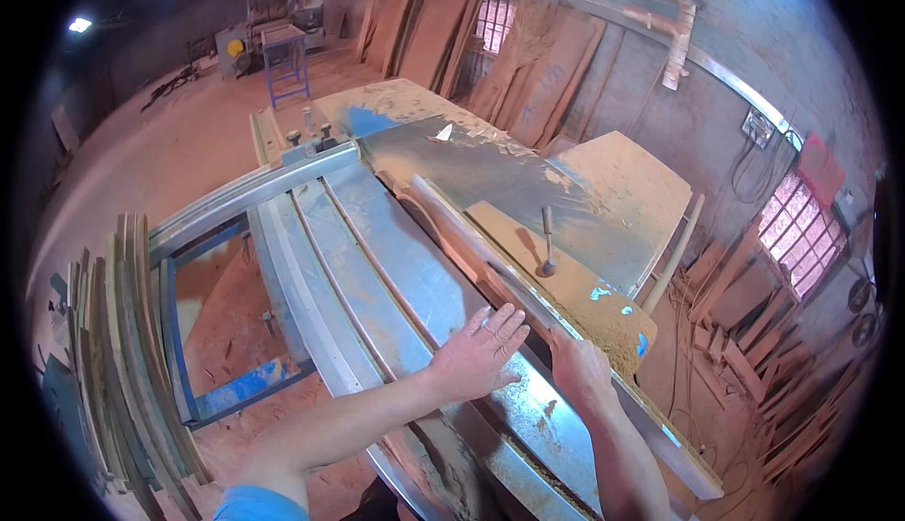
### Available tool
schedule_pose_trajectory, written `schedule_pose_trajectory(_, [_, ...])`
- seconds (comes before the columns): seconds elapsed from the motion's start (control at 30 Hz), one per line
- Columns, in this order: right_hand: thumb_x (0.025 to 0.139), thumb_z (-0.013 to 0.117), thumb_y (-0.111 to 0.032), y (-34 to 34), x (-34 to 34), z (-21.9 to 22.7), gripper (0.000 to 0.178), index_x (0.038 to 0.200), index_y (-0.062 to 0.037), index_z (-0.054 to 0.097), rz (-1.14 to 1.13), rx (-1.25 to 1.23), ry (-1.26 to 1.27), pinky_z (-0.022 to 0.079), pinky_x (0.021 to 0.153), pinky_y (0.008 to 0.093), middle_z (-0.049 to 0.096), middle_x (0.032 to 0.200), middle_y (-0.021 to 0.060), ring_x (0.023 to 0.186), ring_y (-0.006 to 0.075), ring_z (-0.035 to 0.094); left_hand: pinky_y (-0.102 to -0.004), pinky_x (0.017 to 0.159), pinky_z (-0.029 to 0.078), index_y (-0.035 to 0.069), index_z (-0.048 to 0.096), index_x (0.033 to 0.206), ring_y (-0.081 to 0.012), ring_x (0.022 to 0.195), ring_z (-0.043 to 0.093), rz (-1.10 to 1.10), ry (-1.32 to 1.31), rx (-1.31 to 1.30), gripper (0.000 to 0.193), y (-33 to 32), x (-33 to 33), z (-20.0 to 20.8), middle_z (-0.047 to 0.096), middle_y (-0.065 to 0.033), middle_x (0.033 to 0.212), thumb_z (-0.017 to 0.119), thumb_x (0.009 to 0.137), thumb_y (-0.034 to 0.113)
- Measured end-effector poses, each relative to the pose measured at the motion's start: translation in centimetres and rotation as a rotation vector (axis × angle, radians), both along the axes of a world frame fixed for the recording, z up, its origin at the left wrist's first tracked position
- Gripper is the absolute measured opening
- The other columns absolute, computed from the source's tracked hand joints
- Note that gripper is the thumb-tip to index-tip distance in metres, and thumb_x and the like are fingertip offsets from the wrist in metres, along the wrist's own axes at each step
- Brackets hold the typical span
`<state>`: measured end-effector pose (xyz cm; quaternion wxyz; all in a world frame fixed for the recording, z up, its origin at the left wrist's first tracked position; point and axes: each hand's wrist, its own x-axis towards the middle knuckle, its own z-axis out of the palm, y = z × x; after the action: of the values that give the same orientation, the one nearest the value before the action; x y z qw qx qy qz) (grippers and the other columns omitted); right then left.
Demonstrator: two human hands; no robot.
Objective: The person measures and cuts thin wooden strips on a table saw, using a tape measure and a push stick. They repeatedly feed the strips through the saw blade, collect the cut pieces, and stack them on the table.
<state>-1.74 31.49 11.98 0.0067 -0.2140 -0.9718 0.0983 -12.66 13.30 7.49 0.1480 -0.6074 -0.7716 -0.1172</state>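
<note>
A long reddish-brown wooden strip [451,249] lies along the straight fence [483,240] on the metal saw table [391,243]. My left hand [479,356] is open, fingers spread, over the metal table beside the strip's near part. Whether its palm presses on the metal I cannot tell. My right hand [582,370] is closed at the near end of the strip, against the fence; its fingers cover what they grip there. A hammer-like tool [548,243] with a thin handle stands on the sawdust-covered board beyond the fence.
Sawdust and wood chips cover the table's far part [429,148]. Several long boards [123,342] stack at the left, beside a blue metal frame [236,391]. Planks [556,78] lean on the back wall. Offcuts [745,356] lie at the right, near a barred window [801,229].
</note>
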Motion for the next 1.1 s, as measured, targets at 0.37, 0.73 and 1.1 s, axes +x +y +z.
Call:
schedule_pose_trajectory(0.37, [0.096,0.048,-0.019,-1.3,-5.6,0.3,0.017,0.103,-0.0088,0.060,0.053,0.017,0.010,0.052,0.074,0.0550,0.070,0.087,0.0239,0.086,0.0436,0.068,-0.0495,0.120,0.023,0.001,0.044,0.145,-0.0310,0.147,0.029,-0.078,-0.022,0.021,0.075,-2.3,0.5,1.0,0.039,-0.0162,0.155,0.057,0.093,0.053])
schedule_pose_trajectory(0.73, [0.094,0.052,-0.019,-1.3,-13.4,-0.3,0.022,0.111,-0.0133,0.065,0.052,0.018,-0.023,0.053,0.082,0.0514,0.070,0.100,0.0224,0.096,0.0424,0.067,-0.0484,0.115,0.030,0.002,0.051,0.137,-0.0301,0.141,0.037,-0.189,-0.068,0.052,0.070,-4.8,-0.9,1.6,0.045,-0.0177,0.148,0.068,0.084,0.044])
schedule_pose_trajectory(1.1, [0.098,0.049,-0.027,-3.8,-32.4,4.3,0.028,0.106,-0.0081,0.068,0.107,-0.076,0.006,0.050,0.084,0.0496,0.068,0.103,0.0235,0.099,0.0452,0.063,-0.0455,0.092,0.048,-0.001,0.058,0.119,-0.0355,0.106,0.059,0.021,-0.316,0.233,0.046,-11.6,-21.3,0.7,0.062,-0.0180,0.111,0.073,0.080,0.019])
